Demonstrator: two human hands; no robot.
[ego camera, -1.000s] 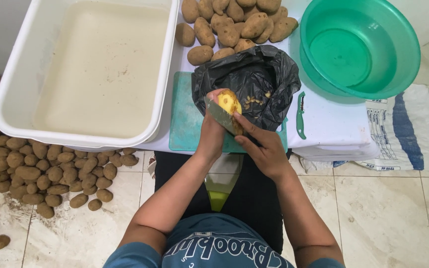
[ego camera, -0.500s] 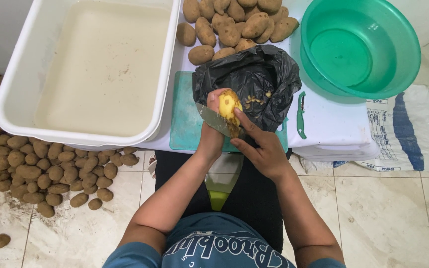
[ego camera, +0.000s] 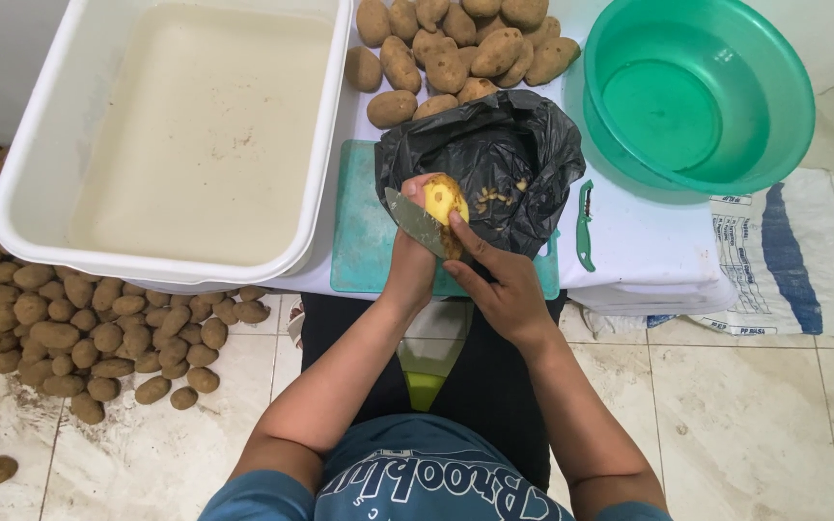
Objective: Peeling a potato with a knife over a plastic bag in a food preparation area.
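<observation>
The half-peeled potato (ego camera: 444, 198) is clamped in the left hand (ego camera: 412, 260); the knife (ego camera: 417, 222), gripped by the right hand (ego camera: 499, 285), is best drawn shallowly, with peelings dropped into the black bag (ego camera: 504, 154) beyond.

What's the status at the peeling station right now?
Left hand grips half-peeled potato. Right hand holds knife against it, over black bag. Nothing in the way.

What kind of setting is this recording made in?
Probably a food-prep spot in a home or small kitchen, set up low over a tiled floor. The hands hold a half-peeled potato and a knife over a black bag of peelings, with a heap of potatoes on the floor.
</observation>
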